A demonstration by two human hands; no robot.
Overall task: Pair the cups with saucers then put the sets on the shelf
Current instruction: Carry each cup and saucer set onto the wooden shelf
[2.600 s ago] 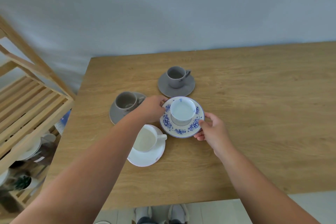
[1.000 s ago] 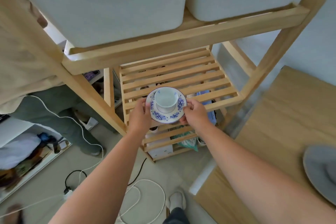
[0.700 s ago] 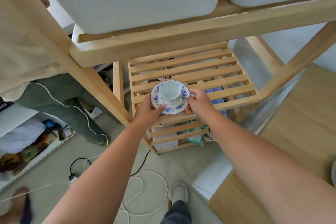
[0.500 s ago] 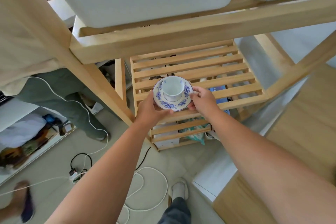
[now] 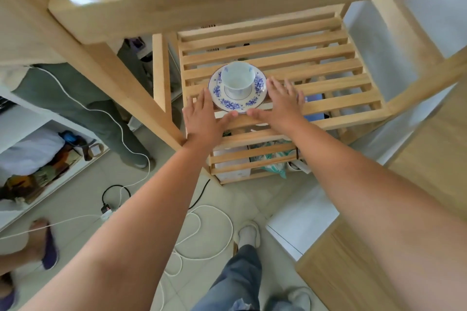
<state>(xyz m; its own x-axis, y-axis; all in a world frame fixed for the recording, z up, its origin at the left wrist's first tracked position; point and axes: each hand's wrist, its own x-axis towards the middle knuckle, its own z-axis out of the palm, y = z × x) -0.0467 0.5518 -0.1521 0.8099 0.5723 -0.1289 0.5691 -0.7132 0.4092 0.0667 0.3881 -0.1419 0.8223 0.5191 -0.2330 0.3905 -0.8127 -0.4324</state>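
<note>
A white cup with blue marks [image 5: 237, 78] stands upright on a blue-flowered saucer [image 5: 237, 100]. The set rests on the slatted wooden shelf [image 5: 328, 78], near its front left. My left hand [image 5: 203, 115] lies flat just left of the saucer, fingers spread, thumb near the saucer's front rim. My right hand [image 5: 279, 102] lies flat just right of it, fingers spread. Neither hand grips the set. The other cups and saucers are out of view.
A thick upper shelf beam [image 5: 227, 0] overhangs the slats. A slanted wooden post [image 5: 121, 93] stands left. The table's corner [image 5: 379, 247] shows at lower right. Cables [image 5: 202, 232] lie on the tiled floor. Another person's legs [image 5: 83, 108] stand left. Bags and boxes sit on lower shelves.
The cup and saucer set went from the table to the shelf, held in both hands. Now it sits on the slats and both hands have let go and opened.
</note>
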